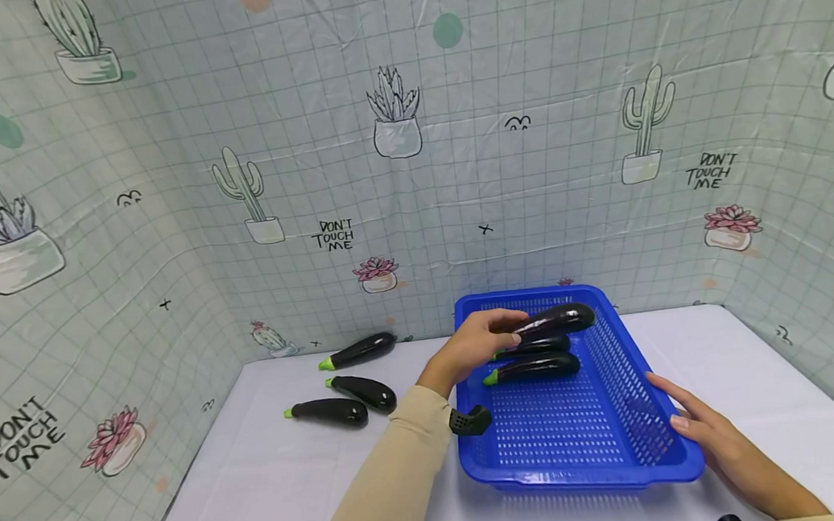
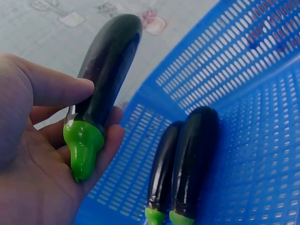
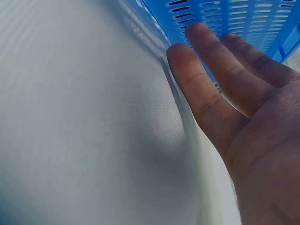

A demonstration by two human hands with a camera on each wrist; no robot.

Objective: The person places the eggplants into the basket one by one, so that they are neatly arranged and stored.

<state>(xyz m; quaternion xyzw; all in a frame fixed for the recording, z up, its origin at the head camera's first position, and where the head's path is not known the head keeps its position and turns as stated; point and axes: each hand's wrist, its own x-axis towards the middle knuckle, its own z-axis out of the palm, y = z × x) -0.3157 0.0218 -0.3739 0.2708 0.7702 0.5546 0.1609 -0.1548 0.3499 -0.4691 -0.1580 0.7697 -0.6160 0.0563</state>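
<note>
While the left hand [image 1: 477,345] is holding an eggplant [image 1: 561,319] above the far part of a blue basket [image 1: 585,476], its thumb and fingers are clamping round the body just by the green cap, and the cap is lying over the palm. The dark, rounded end is pointing away from the hand, clear of the basket floor. Beneath it, a far eggplant [image 1: 545,345] and a near eggplant [image 1: 537,367] are lying side by side inside the basket, their green caps facing left. The right hand [image 1: 720,441] is resting at the basket's right side, its thumb sitting at the rim; its fingers [image 3: 229,77] are stretching out straight and slightly apart by the outer wall, though how firmly they are pressing, one cannot tell. Left of the basket, three more eggplants [image 1: 329,412] are lying on the white surface [image 1: 258,481], two near each other and one farther back. Behind everything, a gridded cloth [image 1: 455,185] is hanging, showing potted plants and the words "Don't touch me".
</note>
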